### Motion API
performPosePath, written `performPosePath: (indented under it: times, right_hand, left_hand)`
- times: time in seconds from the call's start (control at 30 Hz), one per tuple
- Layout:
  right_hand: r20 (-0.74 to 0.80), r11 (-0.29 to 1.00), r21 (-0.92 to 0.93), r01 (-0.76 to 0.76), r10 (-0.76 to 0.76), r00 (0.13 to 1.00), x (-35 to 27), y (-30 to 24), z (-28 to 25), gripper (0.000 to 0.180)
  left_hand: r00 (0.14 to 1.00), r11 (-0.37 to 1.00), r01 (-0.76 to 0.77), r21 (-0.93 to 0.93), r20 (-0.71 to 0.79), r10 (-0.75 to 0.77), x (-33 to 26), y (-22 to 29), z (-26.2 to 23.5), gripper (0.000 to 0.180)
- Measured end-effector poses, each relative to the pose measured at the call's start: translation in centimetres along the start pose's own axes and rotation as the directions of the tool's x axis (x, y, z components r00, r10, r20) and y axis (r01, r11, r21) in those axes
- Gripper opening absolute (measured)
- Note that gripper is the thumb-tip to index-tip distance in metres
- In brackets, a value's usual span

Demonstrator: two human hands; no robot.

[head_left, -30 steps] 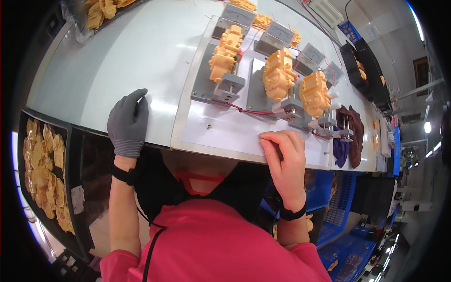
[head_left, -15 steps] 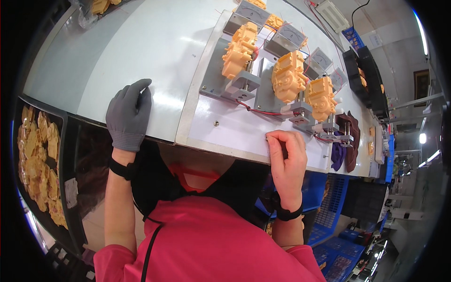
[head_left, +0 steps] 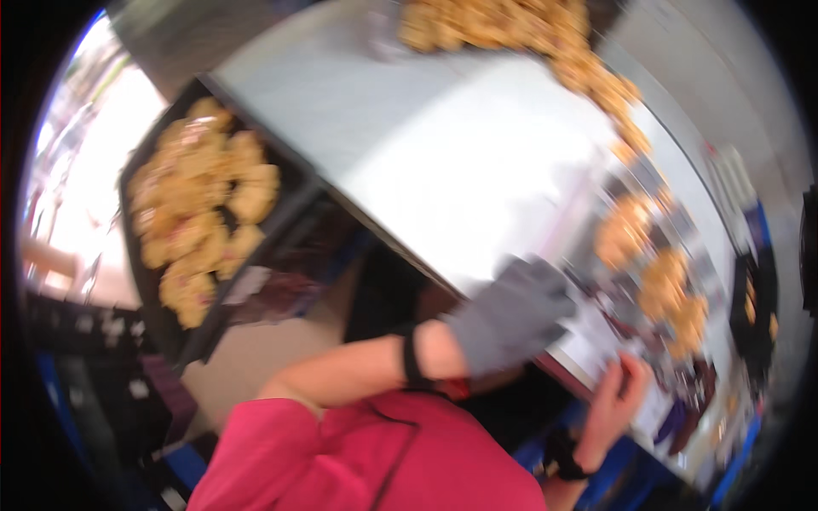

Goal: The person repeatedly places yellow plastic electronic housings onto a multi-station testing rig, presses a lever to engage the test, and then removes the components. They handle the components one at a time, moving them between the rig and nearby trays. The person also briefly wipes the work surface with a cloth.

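Grey knit covers the left hand (head_left: 511,313), which lies palm down on the near edge of the pale worktable (head_left: 443,162), its forearm coming in level from the lower left with a dark band at the wrist. The gloved fingers are loosely spread and flat on the surface, closed around nothing; motion blur hides whether the tips press or merely rest. Just beyond those fingertips, toward the right, stands the white fixture plate (head_left: 596,332) with its row of yellow-orange moulded parts (head_left: 626,230), red wires running between the mounts. The bare right hand (head_left: 615,402) reaches up from the lower edge, a dark strap on its wrist, its fingers curled over the plate's near rim; the blur does not show whether they pinch anything there, so that cannot be told. The two hands lie near each other but apart. Well away from the gloved fingers, to the left and below the table edge, a dark tray (head_left: 281,217) holds a heap of the same yellow parts (head_left: 200,213). More of these parts (head_left: 511,30) pile along the table's far side. A pink-red sleeve (head_left: 341,460) fills the lower middle.
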State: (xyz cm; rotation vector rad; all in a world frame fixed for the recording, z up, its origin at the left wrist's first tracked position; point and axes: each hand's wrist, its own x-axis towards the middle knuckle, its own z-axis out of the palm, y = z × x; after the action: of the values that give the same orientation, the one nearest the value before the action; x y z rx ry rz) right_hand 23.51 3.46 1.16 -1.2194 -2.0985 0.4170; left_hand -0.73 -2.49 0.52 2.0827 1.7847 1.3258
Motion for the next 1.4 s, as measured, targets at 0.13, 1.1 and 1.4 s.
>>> performPosePath:
  times: [0.13, 1.1, 1.4]
  right_hand:
    - [-0.028, 0.991, -0.005, 0.135, -0.135, 0.99, -0.4, 2.3, -0.3, 0.011]
    - [-0.005, 0.999, -0.037, 0.022, -0.022, 1.0, -0.5, -1.0, -0.8, 0.019]
    - [-0.025, 0.99, 0.051, 0.129, -0.128, 0.991, -1.2, 3.1, -0.5, 0.01]
  left_hand:
    - [0.996, 0.996, 0.029, 0.08, -0.09, -0.022, 0.6, 0.2, 1.5, 0.012]
    - [0.989, 0.99, 0.121, 0.078, -0.098, -0.114, 0.5, 0.8, 2.3, 0.012]
    - [0.998, 0.996, 0.06, 0.066, -0.04, -0.057, 0.8, 0.6, 2.1, 0.011]
